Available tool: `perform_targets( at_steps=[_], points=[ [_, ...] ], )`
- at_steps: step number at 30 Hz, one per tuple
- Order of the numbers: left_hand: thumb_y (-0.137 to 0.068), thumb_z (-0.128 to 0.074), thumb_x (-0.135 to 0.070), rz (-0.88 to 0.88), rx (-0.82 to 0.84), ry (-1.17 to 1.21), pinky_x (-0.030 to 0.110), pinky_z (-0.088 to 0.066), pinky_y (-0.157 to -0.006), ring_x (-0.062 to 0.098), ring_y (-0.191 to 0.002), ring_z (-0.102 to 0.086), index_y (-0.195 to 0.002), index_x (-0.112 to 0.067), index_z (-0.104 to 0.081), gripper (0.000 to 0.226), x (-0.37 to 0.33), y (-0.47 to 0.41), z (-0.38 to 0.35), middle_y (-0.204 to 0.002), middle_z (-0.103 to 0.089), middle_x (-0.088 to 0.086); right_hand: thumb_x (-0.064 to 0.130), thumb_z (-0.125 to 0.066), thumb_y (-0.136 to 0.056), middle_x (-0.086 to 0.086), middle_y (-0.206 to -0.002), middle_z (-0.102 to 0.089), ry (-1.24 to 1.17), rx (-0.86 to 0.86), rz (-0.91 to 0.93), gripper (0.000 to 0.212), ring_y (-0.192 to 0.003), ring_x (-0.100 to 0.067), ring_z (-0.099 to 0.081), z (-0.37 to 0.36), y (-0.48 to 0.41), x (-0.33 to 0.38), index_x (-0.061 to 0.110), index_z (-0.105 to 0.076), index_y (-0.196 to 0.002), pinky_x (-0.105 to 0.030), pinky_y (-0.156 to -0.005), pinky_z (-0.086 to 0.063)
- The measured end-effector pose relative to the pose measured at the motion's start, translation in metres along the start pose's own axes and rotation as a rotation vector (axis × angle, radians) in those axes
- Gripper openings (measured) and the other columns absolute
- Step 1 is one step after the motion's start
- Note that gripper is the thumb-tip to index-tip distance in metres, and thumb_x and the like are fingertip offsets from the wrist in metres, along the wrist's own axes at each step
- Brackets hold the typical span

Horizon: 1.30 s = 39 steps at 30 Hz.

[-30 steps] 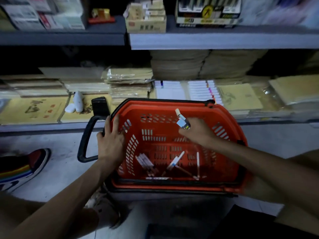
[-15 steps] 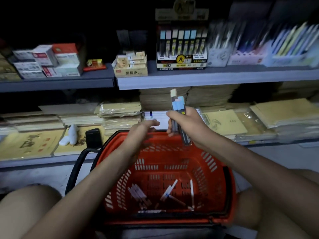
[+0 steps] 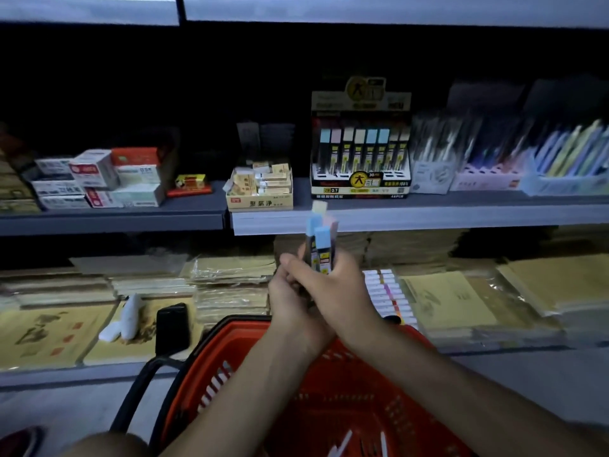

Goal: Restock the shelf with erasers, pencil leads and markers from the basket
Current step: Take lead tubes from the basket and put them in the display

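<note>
Both hands meet above the red basket (image 3: 211, 384) and hold a small bunch of pencil lead cases (image 3: 321, 240) upright, their pale blue and cream caps sticking up. My right hand (image 3: 339, 291) grips the cases from the right. My left hand (image 3: 290, 295) curls round their lower part from the left. On the grey shelf (image 3: 395, 214) just above stands the pencil lead display box (image 3: 361, 159), and left of it an open eraser box (image 3: 260, 189). White markers (image 3: 346, 445) lie in the basket's bottom.
Pen and marker racks (image 3: 543, 159) fill the shelf to the right. Small boxes (image 3: 99, 179) sit on the left shelf section. The lower shelf holds stacked paper pads (image 3: 451, 298), a dark phone (image 3: 172, 326) and a white object (image 3: 128, 316). A knee (image 3: 105, 445) shows bottom left.
My right hand lifted the lead cases out of the basket to shelf height. My left hand left the basket rim and closed on the cases. The view tilted up toward the shelf.
</note>
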<state>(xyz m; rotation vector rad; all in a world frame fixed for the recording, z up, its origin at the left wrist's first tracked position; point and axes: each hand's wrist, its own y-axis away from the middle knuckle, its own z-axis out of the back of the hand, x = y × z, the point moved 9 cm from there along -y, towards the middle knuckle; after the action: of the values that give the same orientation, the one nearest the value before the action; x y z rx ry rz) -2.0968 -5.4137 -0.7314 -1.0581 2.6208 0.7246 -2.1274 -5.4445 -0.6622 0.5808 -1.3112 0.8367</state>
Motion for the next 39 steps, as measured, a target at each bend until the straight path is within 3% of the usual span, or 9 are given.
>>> perform_targets(
  at_steps=[3, 6, 10, 16, 20, 26, 30, 33, 39],
  points=[
    [-0.099, -0.051, -0.047, 0.007, 0.032, -0.098, 0.029, -0.053, -0.073, 0.017, -0.072, -0.068, -0.075, -0.019, -0.072, 0.042, 0.003, -0.002, -0.003, -0.073, -0.064, 0.002, 0.063, -0.079, -0.063, -0.005, -0.07, -0.066, -0.096, -0.02, -0.054, 0.045, -0.077, -0.023, -0.072, 0.005, -0.007, -0.006, 0.023, -0.067, -0.078, -0.051, -0.089, -0.057],
    [-0.102, -0.047, -0.047, -0.022, 0.097, -0.294, 0.032, -0.053, -0.074, 0.017, -0.079, -0.067, -0.103, -0.018, -0.063, 0.033, -0.007, -0.005, -0.009, -0.085, -0.062, 0.004, 0.035, -0.08, -0.084, -0.008, -0.062, -0.06, -0.214, 0.11, -0.122, 0.031, -0.059, -0.02, -0.062, 0.013, -0.018, -0.005, 0.011, -0.06, -0.078, -0.031, -0.061, -0.051],
    [-0.095, -0.052, -0.062, -0.012, 0.308, -0.532, 0.035, -0.037, -0.067, 0.022, -0.062, -0.035, -0.113, -0.011, -0.074, 0.059, -0.019, 0.001, -0.041, -0.065, -0.039, 0.002, 0.014, -0.066, -0.094, -0.006, -0.058, -0.047, -0.232, 0.367, -0.17, 0.02, -0.044, -0.018, -0.044, 0.02, -0.029, 0.0, 0.012, -0.053, -0.079, -0.026, -0.046, -0.036],
    [-0.08, -0.075, -0.038, -0.012, 0.371, -0.843, 0.039, -0.048, -0.076, 0.034, -0.095, -0.04, -0.119, -0.016, -0.075, 0.045, -0.02, -0.01, -0.055, -0.102, -0.053, 0.018, -0.003, -0.055, -0.095, -0.004, -0.056, -0.04, -0.198, 0.628, -0.331, 0.025, -0.039, -0.009, -0.037, 0.015, -0.023, -0.009, 0.014, -0.045, -0.079, -0.019, -0.04, -0.026],
    [-0.097, -0.06, -0.027, -0.061, 0.271, -0.842, 0.023, -0.046, -0.046, 0.021, -0.055, -0.059, -0.105, -0.008, -0.074, 0.025, -0.021, -0.018, -0.047, -0.087, -0.067, 0.014, 0.002, -0.062, -0.094, -0.008, -0.065, -0.05, -0.085, 0.551, -0.377, 0.007, -0.05, -0.014, -0.05, 0.019, -0.026, -0.017, 0.006, -0.056, -0.094, -0.02, -0.038, -0.034],
    [-0.103, -0.054, -0.03, -0.105, 0.121, -0.649, 0.04, -0.046, -0.078, 0.034, -0.105, -0.07, -0.115, -0.005, -0.066, 0.03, -0.028, -0.026, -0.04, -0.112, -0.078, 0.011, 0.019, -0.046, -0.103, -0.016, -0.072, -0.057, -0.056, 0.359, -0.423, 0.022, -0.054, -0.024, -0.055, 0.026, -0.033, -0.018, 0.001, -0.06, -0.105, -0.031, -0.047, -0.039],
    [-0.106, -0.049, -0.034, -0.093, 0.161, -0.609, 0.027, -0.043, -0.05, 0.027, -0.09, -0.07, -0.125, -0.01, -0.064, 0.034, -0.027, -0.02, -0.048, -0.12, -0.077, 0.002, 0.026, -0.043, -0.108, -0.011, -0.087, -0.069, 0.294, 0.192, -0.025, 0.026, -0.067, -0.018, -0.068, 0.041, -0.039, -0.006, 0.012, -0.065, -0.111, -0.041, -0.066, -0.059],
    [-0.106, -0.05, -0.027, -0.11, 0.137, -0.519, 0.037, -0.06, -0.072, 0.025, -0.106, -0.075, -0.126, -0.007, -0.066, 0.032, -0.03, -0.021, -0.048, -0.121, -0.076, 0.007, 0.031, -0.051, -0.104, 0.0, -0.086, -0.069, 0.434, 0.028, 0.129, 0.021, -0.08, -0.017, -0.066, 0.057, -0.04, -0.002, 0.021, -0.068, -0.112, -0.035, -0.07, -0.052],
    [-0.106, -0.051, -0.022, -0.148, 0.106, -0.437, 0.05, -0.058, -0.095, 0.031, -0.111, -0.073, -0.129, 0.001, -0.062, 0.034, -0.045, -0.022, -0.044, -0.121, -0.075, 0.015, 0.023, -0.056, -0.103, -0.008, -0.07, -0.06, 0.195, -0.089, 0.08, 0.017, -0.063, -0.026, -0.055, 0.089, -0.05, 0.004, 0.015, -0.069, -0.096, -0.044, -0.063, -0.047]
  ],
)
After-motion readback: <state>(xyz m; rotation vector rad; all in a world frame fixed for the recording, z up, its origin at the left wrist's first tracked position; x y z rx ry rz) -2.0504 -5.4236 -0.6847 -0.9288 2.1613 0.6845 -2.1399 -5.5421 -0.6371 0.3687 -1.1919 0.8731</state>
